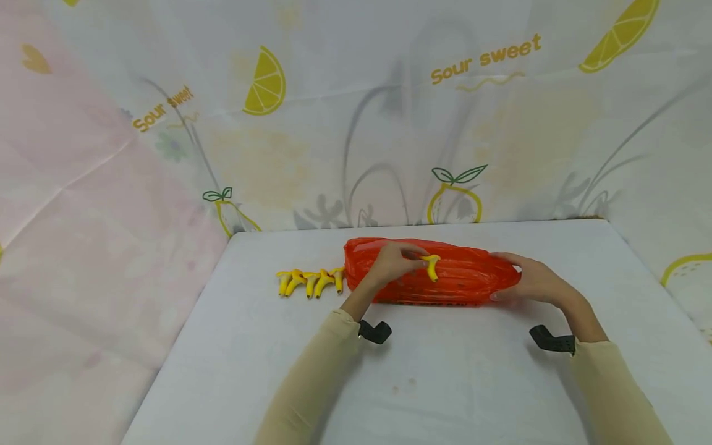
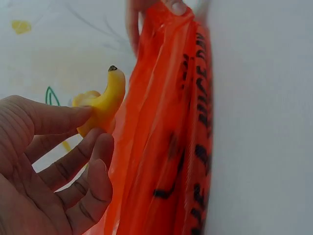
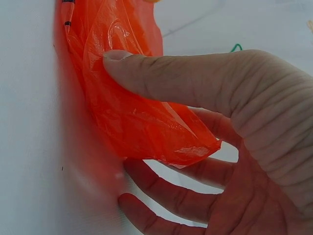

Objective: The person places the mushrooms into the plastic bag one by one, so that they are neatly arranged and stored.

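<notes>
A red plastic bag (image 1: 445, 287) with black lettering lies lengthwise across the back of the white table. Above its middle, my left hand (image 1: 392, 262) pinches a small yellow toy banana (image 1: 432, 267) between thumb and fingers. In the left wrist view the banana (image 2: 111, 95) points its dark tip upward, and the left hand's other fingers are loosely bent. My right hand (image 1: 531, 281) grips the bag's right end. The right wrist view shows its thumb (image 3: 146, 73) lying over the red plastic, with fingers on the far side.
Left of the bag, several small yellow bananas (image 1: 311, 282) lie side by side in a row on the white table (image 1: 445, 383). Behind the table hangs a pale cloth (image 1: 334, 142) printed with lemons and lettering. Black wrist camera mounts (image 1: 375, 332) sit at both wrists.
</notes>
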`<state>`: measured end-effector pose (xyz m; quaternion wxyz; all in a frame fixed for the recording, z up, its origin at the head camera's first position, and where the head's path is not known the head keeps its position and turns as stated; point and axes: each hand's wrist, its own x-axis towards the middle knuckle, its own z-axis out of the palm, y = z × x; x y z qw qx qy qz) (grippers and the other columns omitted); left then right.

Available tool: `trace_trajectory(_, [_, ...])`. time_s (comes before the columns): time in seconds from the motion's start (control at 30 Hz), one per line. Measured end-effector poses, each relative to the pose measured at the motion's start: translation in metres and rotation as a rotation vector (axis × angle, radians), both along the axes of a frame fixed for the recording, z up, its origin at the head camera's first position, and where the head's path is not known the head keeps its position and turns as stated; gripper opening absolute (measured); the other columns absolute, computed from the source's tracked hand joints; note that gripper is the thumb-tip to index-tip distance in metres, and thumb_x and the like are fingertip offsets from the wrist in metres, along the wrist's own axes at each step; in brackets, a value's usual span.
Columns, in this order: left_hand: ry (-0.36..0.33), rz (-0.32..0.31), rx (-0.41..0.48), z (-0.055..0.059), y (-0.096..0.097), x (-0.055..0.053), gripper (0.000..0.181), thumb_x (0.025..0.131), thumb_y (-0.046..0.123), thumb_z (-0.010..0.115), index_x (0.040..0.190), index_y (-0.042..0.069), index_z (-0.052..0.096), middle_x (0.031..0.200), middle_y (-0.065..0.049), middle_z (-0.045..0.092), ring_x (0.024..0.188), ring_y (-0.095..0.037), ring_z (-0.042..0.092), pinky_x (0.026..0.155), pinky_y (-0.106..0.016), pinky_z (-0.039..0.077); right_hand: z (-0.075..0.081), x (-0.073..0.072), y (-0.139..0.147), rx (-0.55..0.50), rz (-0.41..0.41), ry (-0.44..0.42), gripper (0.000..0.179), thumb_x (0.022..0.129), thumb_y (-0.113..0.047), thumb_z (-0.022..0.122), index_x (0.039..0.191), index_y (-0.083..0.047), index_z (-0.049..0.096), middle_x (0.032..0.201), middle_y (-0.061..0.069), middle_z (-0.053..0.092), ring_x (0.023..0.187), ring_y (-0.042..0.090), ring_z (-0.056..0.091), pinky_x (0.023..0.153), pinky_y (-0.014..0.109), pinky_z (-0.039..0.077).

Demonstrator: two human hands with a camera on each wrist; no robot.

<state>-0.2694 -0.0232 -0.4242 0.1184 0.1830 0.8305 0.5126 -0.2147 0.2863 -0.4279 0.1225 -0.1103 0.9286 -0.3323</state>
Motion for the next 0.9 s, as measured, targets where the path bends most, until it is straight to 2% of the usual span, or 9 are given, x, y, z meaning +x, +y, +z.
trace_trajectory(0.13, [-0.021, 0.007, 0.009, -0.003, 0.015, -0.001, 0.023, 0.087, 0.018, 0.076, 0.108, 0.01, 0.076, 0.095, -0.001, 0.071, 0.071, -0.02, 0.069, 0.065, -0.031, 0.055, 0.0, 0.0, 0.0, -0.002, -0.005, -0.009, 0.09, 0.077, -0.037, 0.081, 0.149, -0.004, 0.039, 0.146, 0.029, 0.038, 0.129, 0.048, 0.037, 0.094, 0.068, 0.039])
trace_trajectory(0.27, [-0.029, 0.016, -0.007, -0.004, 0.027, -0.001, 0.022, 0.088, 0.018, 0.076, 0.108, 0.012, 0.076, 0.093, 0.001, 0.07, 0.071, -0.019, 0.068, 0.063, -0.03, 0.055, -0.001, 0.0, -0.001, -0.001, -0.007, -0.013, 0.09, 0.076, -0.037, 0.081, 0.148, -0.004, 0.039, 0.146, 0.029, 0.039, 0.128, 0.048, 0.037, 0.092, 0.067, 0.041])
trace_trajectory(0.53, [0.006, 0.012, -0.042, -0.013, 0.047, -0.002, 0.02, 0.088, 0.014, 0.076, 0.107, 0.009, 0.077, 0.09, 0.001, 0.071, 0.066, -0.016, 0.066, 0.061, -0.025, 0.053, -0.001, 0.001, -0.001, -0.009, -0.003, -0.011, 0.089, 0.077, -0.036, 0.081, 0.148, -0.002, 0.039, 0.143, 0.03, 0.041, 0.126, 0.048, 0.039, 0.09, 0.064, 0.045])
trace_trajectory(0.67, [0.053, 0.028, -0.096, -0.017, 0.055, -0.002, 0.018, 0.087, 0.015, 0.076, 0.104, 0.012, 0.078, 0.092, 0.004, 0.07, 0.071, -0.01, 0.063, 0.063, -0.022, 0.051, -0.001, 0.001, 0.0, -0.014, 0.0, -0.003, 0.088, 0.077, -0.035, 0.081, 0.147, -0.001, 0.039, 0.142, 0.03, 0.043, 0.124, 0.047, 0.041, 0.089, 0.063, 0.046])
trace_trajectory(0.9, [0.151, 0.049, -0.259, -0.017, 0.065, 0.0, 0.017, 0.088, 0.021, 0.076, 0.104, 0.018, 0.079, 0.092, 0.009, 0.07, 0.077, -0.004, 0.058, 0.065, -0.019, 0.046, 0.0, -0.001, -0.001, -0.004, 0.006, -0.005, 0.089, 0.077, -0.038, 0.081, 0.147, -0.002, 0.039, 0.142, 0.029, 0.044, 0.123, 0.046, 0.042, 0.089, 0.062, 0.047])
